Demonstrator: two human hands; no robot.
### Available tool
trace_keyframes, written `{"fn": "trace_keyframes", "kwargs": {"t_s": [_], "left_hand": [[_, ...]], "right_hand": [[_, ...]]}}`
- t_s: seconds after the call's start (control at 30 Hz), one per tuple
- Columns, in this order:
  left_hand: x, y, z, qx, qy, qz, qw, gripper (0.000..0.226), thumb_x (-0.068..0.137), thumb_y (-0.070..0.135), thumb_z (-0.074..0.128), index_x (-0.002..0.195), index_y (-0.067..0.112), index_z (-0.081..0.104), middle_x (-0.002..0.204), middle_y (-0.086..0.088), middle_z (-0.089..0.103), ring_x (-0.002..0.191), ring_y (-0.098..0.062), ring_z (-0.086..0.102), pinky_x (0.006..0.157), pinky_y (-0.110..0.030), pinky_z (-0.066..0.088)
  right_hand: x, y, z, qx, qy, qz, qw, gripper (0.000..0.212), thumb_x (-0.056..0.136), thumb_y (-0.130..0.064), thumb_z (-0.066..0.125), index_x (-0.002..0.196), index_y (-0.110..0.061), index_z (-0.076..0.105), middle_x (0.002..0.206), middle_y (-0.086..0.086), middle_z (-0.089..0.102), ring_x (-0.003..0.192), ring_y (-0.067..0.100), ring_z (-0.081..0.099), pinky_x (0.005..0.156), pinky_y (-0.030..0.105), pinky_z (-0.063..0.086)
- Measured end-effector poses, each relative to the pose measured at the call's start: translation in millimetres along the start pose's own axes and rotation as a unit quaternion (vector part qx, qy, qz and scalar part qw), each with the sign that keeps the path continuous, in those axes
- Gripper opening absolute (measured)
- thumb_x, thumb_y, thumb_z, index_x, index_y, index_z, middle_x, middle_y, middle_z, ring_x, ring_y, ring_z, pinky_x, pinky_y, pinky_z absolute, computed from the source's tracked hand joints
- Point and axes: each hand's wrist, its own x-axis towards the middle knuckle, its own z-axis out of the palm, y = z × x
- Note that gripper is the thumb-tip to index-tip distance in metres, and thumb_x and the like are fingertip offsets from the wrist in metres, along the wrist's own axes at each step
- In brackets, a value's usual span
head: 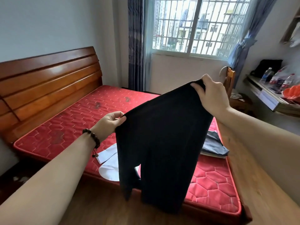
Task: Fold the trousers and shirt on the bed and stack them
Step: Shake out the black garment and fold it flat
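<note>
Both hands, left [112, 121] at 9 o'clock, right [211, 96] at 1, pinch the trousers' [162, 143] waistband, hanging them straight for folding.

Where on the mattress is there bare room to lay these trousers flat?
The wide red stretch of mattress between the headboard and the white shirt is bare. The near edge is crowded: the shirt lies there, with a dark folded garment near the right edge. Both hands hold the trousers up.

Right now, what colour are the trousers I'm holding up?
Black, plain with no visible pattern; the trousers show clearly in the head view.
</note>
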Motion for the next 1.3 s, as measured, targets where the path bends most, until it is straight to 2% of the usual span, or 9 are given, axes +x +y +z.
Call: {"fn": "trace_keyframes", "kwargs": {"t_s": [0.2, 0.4, 0.57, 0.7, 0.77, 0.87, 1.07, 1.2, 1.3], "left_hand": [[1, -16, 1, 0.121, 0.096, 0.04, 0.987, 0.026, 0.091, 0.031, 0.061, 0.074, 0.012, 0.059, 0.059, -0.009, 0.062, 0.047, -0.016, 0.051, 0.043, -0.022, 0.042], [38, -65, 1, 0.214, 0.083, 0.024, 0.973, 0.061, 0.089, 0.039, 0.061, 0.058, -0.011, 0.044, 0.051, -0.005, 0.033, 0.045, -0.015, 0.029, 0.043, -0.025, 0.024], [93, -140, 5, 0.145, 0.024, -0.05, 0.988, 0.026, 0.097, 0.027, 0.053, 0.079, 0.015, 0.066, 0.07, 0.001, 0.06, 0.062, -0.011, 0.053, 0.06, -0.027, 0.045], [168, -219, 11, 0.136, 0.021, -0.094, 0.986, 0.025, 0.1, 0.02, 0.047, 0.1, -0.001, 0.062, 0.092, -0.014, 0.065, 0.084, -0.02, 0.059, 0.083, -0.039, 0.048], [215, -262, 13, 0.158, 0.039, -0.11, 0.98, 0.029, 0.099, 0.02, 0.048, 0.094, -0.006, 0.06, 0.087, -0.02, 0.062, 0.079, -0.023, 0.055, 0.076, -0.035, 0.047], [291, -321, 10, 0.184, 0.06, -0.132, 0.972, 0.03, 0.098, 0.024, 0.051, 0.072, 0.01, 0.056, 0.061, -0.001, 0.053, 0.058, -0.009, 0.048, 0.055, -0.016, 0.038], [423, -430, 4, 0.221, 0.088, -0.165, 0.957, 0.032, 0.094, 0.035, 0.054, 0.073, 0.012, 0.057, 0.061, -0.008, 0.053, 0.056, -0.017, 0.046, 0.051, -0.016, 0.036], [478, -490, 16, 0.236, 0.079, -0.187, 0.95, 0.032, 0.093, 0.037, 0.053, 0.071, 0.014, 0.058, 0.064, -0.009, 0.06, 0.065, -0.024, 0.055, 0.063, -0.033, 0.044], [507, -528, 24, 0.261, 0.085, -0.197, 0.941, 0.032, 0.093, 0.037, 0.053, 0.072, 0.013, 0.056, 0.063, -0.009, 0.059, 0.063, -0.024, 0.054, 0.058, -0.031, 0.041]], "right_hand": [[-9, 21, 26, 0.001, -0.001, 0.025, 1.0, 0.04, 0.096, -0.051, 0.044, 0.091, -0.012, 0.045, 0.076, 0.011, 0.063, 0.069, 0.035, 0.059, 0.063, 0.035, 0.044], [-21, 58, 86, -0.031, -0.04, 0.066, 0.997, 0.04, 0.095, -0.056, 0.041, 0.091, -0.016, 0.043, 0.074, 0.011, 0.063, 0.066, 0.034, 0.058, 0.06, 0.037, 0.048], [-28, 109, 159, -0.058, -0.067, 0.086, 0.992, 0.042, 0.096, -0.05, 0.045, 0.098, -0.008, 0.05, 0.078, 0.017, 0.064, 0.07, 0.038, 0.061, 0.06, 0.032, 0.035], [-17, 158, 243, -0.084, -0.107, 0.109, 0.985, 0.045, 0.095, -0.054, 0.045, 0.096, -0.009, 0.053, 0.081, 0.015, 0.065, 0.066, 0.03, 0.055, 0.063, 0.031, 0.035], [-4, 185, 295, -0.095, -0.13, 0.126, 0.979, 0.047, 0.094, -0.056, 0.044, 0.09, -0.01, 0.054, 0.08, 0.013, 0.066, 0.069, 0.031, 0.057, 0.063, 0.031, 0.036], [20, 229, 378, -0.105, -0.159, 0.152, 0.97, 0.046, 0.092, -0.06, 0.044, 0.071, -0.019, 0.045, 0.073, 0.008, 0.062, 0.072, 0.033, 0.057, 0.062, 0.032, 0.034], [35, 326, 530, -0.061, -0.244, 0.229, 0.94, 0.039, 0.093, -0.052, 0.05, 0.078, -0.016, 0.051, 0.083, 0.011, 0.062, 0.079, 0.032, 0.052, 0.065, 0.035, 0.032], [28, 377, 601, -0.02, -0.278, 0.258, 0.925, 0.029, 0.096, -0.037, 0.051, 0.077, -0.018, 0.041, 0.067, -0.003, 0.048, 0.072, 0.026, 0.042, 0.061, 0.029, 0.017], [26, 405, 650, -0.01, -0.261, 0.281, 0.924, 0.031, 0.095, -0.039, 0.051, 0.073, -0.022, 0.037, 0.062, -0.01, 0.044, 0.07, 0.025, 0.041, 0.06, 0.029, 0.02]]}}
